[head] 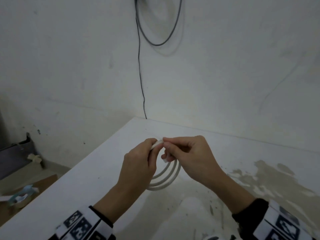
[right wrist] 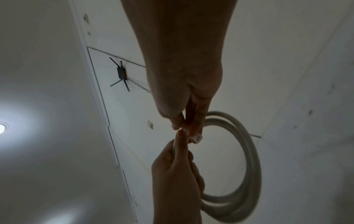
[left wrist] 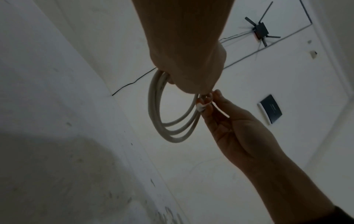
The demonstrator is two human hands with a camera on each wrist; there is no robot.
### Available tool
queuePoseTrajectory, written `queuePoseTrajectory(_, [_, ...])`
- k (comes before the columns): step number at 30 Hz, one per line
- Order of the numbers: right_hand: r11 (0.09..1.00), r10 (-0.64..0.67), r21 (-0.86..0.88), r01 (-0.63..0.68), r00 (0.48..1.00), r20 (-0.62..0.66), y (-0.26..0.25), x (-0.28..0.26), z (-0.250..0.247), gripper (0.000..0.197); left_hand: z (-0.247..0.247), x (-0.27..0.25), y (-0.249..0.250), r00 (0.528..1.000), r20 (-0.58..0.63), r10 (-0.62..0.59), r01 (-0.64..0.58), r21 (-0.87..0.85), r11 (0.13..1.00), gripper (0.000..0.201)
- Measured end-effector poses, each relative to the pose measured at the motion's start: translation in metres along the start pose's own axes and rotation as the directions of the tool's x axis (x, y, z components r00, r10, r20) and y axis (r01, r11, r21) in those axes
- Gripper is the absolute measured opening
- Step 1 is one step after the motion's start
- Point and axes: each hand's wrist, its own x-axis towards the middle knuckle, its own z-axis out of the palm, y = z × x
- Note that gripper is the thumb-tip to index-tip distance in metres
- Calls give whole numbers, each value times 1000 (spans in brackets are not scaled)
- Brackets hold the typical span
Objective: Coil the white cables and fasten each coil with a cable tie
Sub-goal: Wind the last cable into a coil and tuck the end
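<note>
Two hands meet above the white table, and both hold one white cable coil. The left hand has its fingers curled round the top of the coil, gripping the loops together. The right hand pinches the top of the coil with its thumb and first finger, just beside the left hand's fingertips. A small white plug end sticks out by the right hand's fingers. The coil has about three round loops, and they hang down between the hands, up off the table. A thin black wire runs down the white wall behind the table. A black router with antennas is fixed up high
</note>
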Motion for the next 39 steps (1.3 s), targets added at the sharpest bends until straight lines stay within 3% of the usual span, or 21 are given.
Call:
queuePoseTrajectory(5, [986, 46, -167, -24, 991, 126, -15, -1, -32, 21, 9, 7, 16, 999, -3, 32, -32, 10, 999, 45])
queuePoseTrajectory(8, [981, 58, -192, -22, 981, 184, -24, 2, -44, 17, 17, 9, 19, 997, 49, 53, -54, 14, 998, 37])
queuePoseTrajectory(11, [986, 74, -160, -44, 980, 184, -29, 4, -51, 21, 20, 13, 24, 996, 86, -31, 35, -45, 998, 25])
queuePoseTrajectory(14, [998, 70, -6, -70, 994, 80, -29, 3, -54, 23, 18, 18, 33, 981, 129, -143, 159, -124, 980, 18])
queuePoseTrajectory(15, [999, -14, -36, 14, 1000, -14, -26, 1, -53, 20, 16, 20, 36, 969, 151, -197, 220, -157, 963, 19])
queuePoseTrajectory(16, [975, -180, -155, 161, 976, -120, -22, -1, -54, 14, 15, 22, 37, 947, 174, -272, 304, -199, 932, 22])
queuePoseTrajectory(17, [885, -396, -331, 329, 904, -161, -17, -2, -55, 10, 15, 23, 37, 910, 205, -362, 407, -260, 876, 26])
queuePoseTrajectory(18, [736, -578, -494, 464, 810, -101, -12, -4, -56, 7, 13, 24, 38, 857, 257, -447, 513, -337, 790, 28])
queuePoseTrajectory(20, [446, -716, -648, 618, 681, 156, -3, -6, -57, 5, 10, 27, 41, 745, 393, -538, 666, -468, 581, 28])
queuePoseTrajectory(22, [281, -658, -661, 696, 641, 395, 0, -5, -59, 5, 7, 29, 44, 684, 485, -545, 729, -496, 473, 27])
queuePoseTrajectory(25, [97, -477, -636, 765, 597, 645, -3, -2, -58, 14, 5, 30, 47, 658, 537, -528, 753, -490, 439, 26])
queuePoseTrajectory(28, [23, -408, -623, 782, 576, 709, -5, -4, -52, 20, 2, 31, 50, 644, 570, -510, 765, -476, 434, 27])
queuePoseTrajectory(31, [-46, -486, -642, 765, 545, 683, -1, -10, -49, 19, -4, 30, 51, 632, 598, -492, 774, -464, 430, 30])
queuePoseTrajectory(33, [9, -580, -648, 761, 532, 616, -1, -13, -47, 13, -7, 29, 51, 645, 605, -467, 762, -466, 449, 30])
queuePoseTrajectory(35, [129, -640, -631, 765, 550, 536, -2, -14, -46, 7, -8, 28, 53, 672, 597, -438, 737, -481, 475, 25])
queuePoseTrajectory(39, [473, -700, -547, 691, 672, 243, 1, -18, -43, 4, -5, 26, 60, 755, 525, -394, 651, -528, 545, 30])
